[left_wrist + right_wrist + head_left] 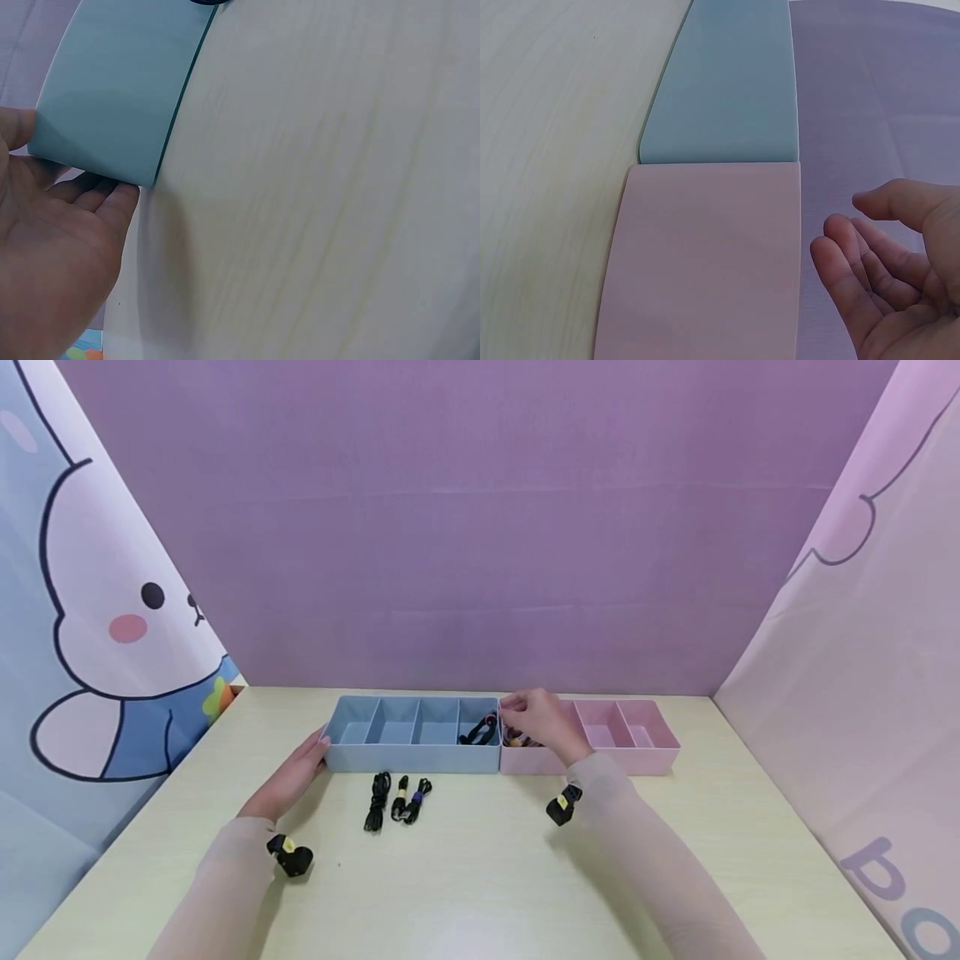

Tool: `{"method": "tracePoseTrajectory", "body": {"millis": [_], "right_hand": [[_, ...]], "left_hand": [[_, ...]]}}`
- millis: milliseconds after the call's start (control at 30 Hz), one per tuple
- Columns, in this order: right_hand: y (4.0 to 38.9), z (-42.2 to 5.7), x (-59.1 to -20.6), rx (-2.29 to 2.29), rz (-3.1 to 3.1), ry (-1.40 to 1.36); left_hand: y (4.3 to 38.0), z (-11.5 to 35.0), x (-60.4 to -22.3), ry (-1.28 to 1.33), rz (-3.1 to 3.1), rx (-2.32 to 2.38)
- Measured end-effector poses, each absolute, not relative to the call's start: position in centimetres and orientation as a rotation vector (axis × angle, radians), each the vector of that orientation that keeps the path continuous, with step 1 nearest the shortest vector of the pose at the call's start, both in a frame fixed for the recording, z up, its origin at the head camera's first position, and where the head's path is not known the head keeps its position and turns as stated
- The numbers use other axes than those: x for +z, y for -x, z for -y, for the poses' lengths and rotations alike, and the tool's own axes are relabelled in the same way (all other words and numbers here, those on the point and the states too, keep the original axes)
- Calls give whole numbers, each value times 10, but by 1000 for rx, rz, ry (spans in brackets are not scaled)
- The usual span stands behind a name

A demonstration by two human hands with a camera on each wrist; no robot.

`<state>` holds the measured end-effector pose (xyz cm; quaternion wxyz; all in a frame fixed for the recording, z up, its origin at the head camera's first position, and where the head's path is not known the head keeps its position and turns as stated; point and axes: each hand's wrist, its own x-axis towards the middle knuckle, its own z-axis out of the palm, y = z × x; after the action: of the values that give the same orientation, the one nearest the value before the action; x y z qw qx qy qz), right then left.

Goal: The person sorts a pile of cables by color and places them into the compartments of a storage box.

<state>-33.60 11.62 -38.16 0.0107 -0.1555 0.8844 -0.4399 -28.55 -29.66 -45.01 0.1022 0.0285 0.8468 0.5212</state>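
Note:
A blue divided box [412, 758] and a pink divided box [615, 762] stand end to end on the table. My left hand [298, 770] rests against the blue box's left end; in the left wrist view its fingertips touch the end wall and the thumb lies at the top rim. My right hand [546, 722] is over the left part of the pink box, and the right wrist view shows its fingers loosely bent with a gap to the thumb and nothing between them. Below it, bundled cables [517, 739] show partly. A black cable [480, 729] lies in the blue box's rightmost compartment.
On the table [465, 893] in front of the blue box lie several tied black cables: a longer bundle [378, 802] and, beside it, a yellow-banded one [401, 798] and a purple-banded one [417, 801]. A purple cloth [480, 527] hangs behind the boxes.

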Motion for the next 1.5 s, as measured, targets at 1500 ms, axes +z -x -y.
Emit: {"method": "tracePoseTrajectory", "body": {"millis": [1500], "right_hand": [[303,-81,-395,-1316,-2716,790]], "left_hand": [[286,294,-448,-2,-2505,1488]]}}
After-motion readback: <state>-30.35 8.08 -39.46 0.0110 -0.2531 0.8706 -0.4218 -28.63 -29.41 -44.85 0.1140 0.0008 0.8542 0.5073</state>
